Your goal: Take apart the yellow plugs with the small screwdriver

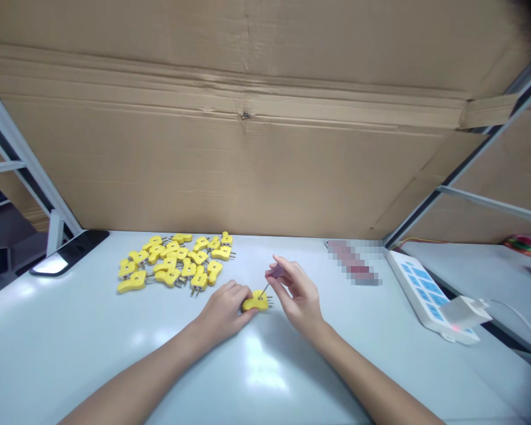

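Observation:
My left hand (pixel 226 310) grips the rear end of a yellow plug (pixel 257 300) lying on the white table, its metal pins pointing right. In my right hand (pixel 298 295), the fingers pinch the purple handle of a small screwdriver (pixel 277 271). Its thin shaft slants down to the left, and the tip meets the upper face of the plug near a small hole. Behind and to the left of my left hand lies a loose pile of several similar yellow plugs (pixel 166 264), with their pins facing various ways.
A white power strip (pixel 429 295) with a charger (pixel 464 311) and cable lies at the right. A black phone-like object (pixel 73 251) rests at the far left. Cardboard (pixel 248 177) walls the table's back; a pixelated item (pixel 354 262) lies back right.

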The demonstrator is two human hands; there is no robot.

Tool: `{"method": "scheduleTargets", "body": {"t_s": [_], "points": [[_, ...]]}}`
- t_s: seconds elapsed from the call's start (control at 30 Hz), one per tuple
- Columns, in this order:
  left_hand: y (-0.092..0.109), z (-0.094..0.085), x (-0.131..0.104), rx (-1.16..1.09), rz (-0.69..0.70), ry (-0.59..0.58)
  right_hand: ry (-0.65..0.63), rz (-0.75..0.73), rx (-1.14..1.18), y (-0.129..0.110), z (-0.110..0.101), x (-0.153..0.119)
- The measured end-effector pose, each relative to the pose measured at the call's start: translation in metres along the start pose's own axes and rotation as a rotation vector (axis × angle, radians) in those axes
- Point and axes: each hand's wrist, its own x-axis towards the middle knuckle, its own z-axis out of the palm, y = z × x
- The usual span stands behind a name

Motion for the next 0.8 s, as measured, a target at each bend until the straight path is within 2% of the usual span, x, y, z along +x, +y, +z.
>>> {"method": "scheduleTargets", "body": {"t_s": [0.13, 0.3, 0.43, 0.53, 0.6, 0.7, 0.8], "points": [[-0.001, 0.000, -0.001, 0.003, 0.000, -0.007, -0.037, 0.063, 0.066, 0.001, 0.002, -0.003], [-0.002, 0.002, -0.001, 0.004, 0.002, -0.002, -0.066, 0.063, 0.081, 0.000, 0.003, -0.005], [-0.001, 0.000, -0.001, -0.012, 0.008, 0.009, 0.093, 0.098, 0.006, -0.001, 0.001, -0.001], [-0.003, -0.005, 0.000, -0.081, -0.019, 0.070, 0.223, 0.244, 0.022, -0.001, -0.002, 0.005], [-0.006, -0.008, 0.000, -0.126, -0.039, 0.145, 0.259, 0.377, 0.105, -0.002, -0.005, 0.010], [-0.015, -0.014, 0.001, -0.111, -0.018, 0.254, 0.246, 0.557, 0.250, -0.001, -0.010, 0.017], [-0.024, -0.022, 0.002, -0.076, 0.062, 0.296, 0.161, 0.775, 0.359, 0.001, -0.014, 0.022]]}}
